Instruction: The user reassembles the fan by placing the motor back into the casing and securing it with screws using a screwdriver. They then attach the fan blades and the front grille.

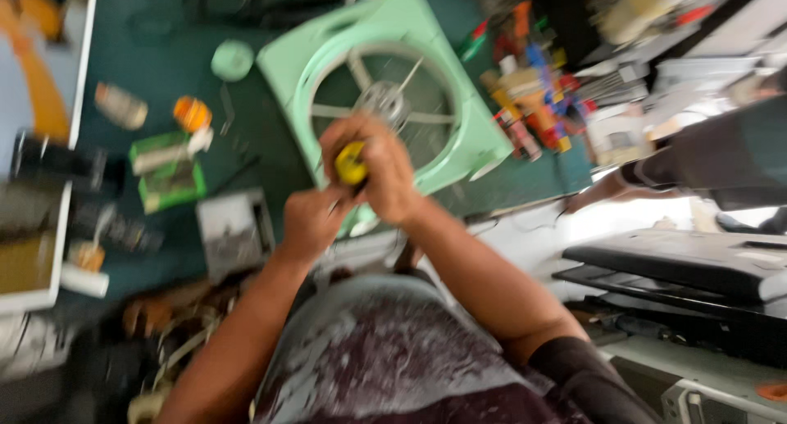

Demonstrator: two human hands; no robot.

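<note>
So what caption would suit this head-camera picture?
Both hands, right hand gripping a yellow-handled tool, left hand beside it, over a pale green fan housing.

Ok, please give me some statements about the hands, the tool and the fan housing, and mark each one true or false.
1. The right hand is closed around a yellow-handled tool. True.
2. The fan housing is red. False: it is pale green.
3. The left hand is far from the right one. False: the two hands are close together at the tool.
4. The housing lies on a dark green table. True.
5. The round opening shows spokes and a metal hub. True.
</note>
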